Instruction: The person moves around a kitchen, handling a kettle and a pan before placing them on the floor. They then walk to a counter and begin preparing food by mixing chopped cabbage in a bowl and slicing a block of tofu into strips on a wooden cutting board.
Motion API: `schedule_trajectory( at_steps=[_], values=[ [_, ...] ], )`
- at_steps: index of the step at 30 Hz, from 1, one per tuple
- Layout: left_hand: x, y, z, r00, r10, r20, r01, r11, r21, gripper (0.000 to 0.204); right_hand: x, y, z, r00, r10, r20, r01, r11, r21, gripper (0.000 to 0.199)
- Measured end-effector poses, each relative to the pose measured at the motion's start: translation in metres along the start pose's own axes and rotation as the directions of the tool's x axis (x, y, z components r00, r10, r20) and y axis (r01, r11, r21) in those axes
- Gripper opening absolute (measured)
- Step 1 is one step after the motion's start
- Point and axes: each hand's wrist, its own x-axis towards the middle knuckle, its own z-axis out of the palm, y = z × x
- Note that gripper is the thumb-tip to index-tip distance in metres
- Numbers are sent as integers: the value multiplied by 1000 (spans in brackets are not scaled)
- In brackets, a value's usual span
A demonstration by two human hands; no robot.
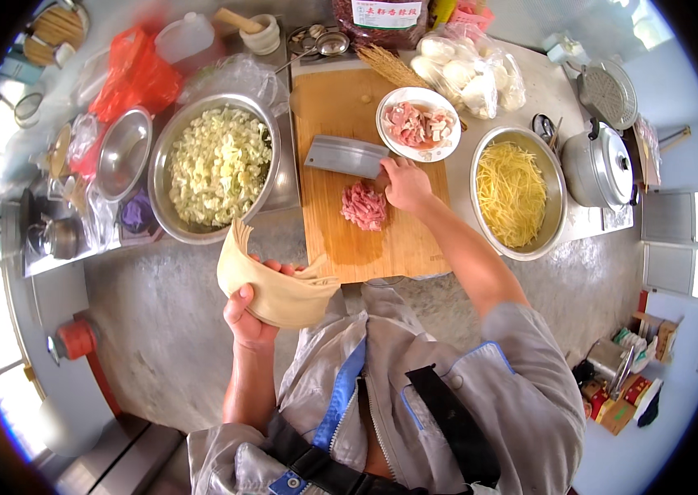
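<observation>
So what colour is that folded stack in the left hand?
Pale tan, like thin bean-curd sheets, held by the left hand; the head view shows it.

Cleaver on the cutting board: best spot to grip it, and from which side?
Grip the cleaver by its handle at the right end, coming from the right, where the right hand already is. The wide flat blade points left across the cutting board, so its edge and the pile of sliced meat below stay away from the fingers. The handle itself is hidden under the hand.
</observation>
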Motion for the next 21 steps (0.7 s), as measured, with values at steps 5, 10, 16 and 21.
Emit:
schedule_trajectory(
  at_steps=[5, 10, 16, 21],
  values=[
    [-12, -21, 5, 997, 72, -22, -73, 995, -61, 49, -83, -17, -62, 969, 86, 232, -116, 986, 118, 32],
    [-20, -31, 9, 994, 22, -107, -25, 999, -30, 50, -130, 10, -40, 967, -116, 226, 101, 992, 79, 29],
    [-32, -35, 5, 990, -1, -139, 2, 1000, 3, 49, -60, 21, -38, 962, -172, 214, 173, 985, 14, 27],
    [-41, -33, 7, 985, 4, -174, 0, 1000, 23, 52, 5, 26, -42, 981, -128, 145, 125, 992, 27, 28]
  ],
)
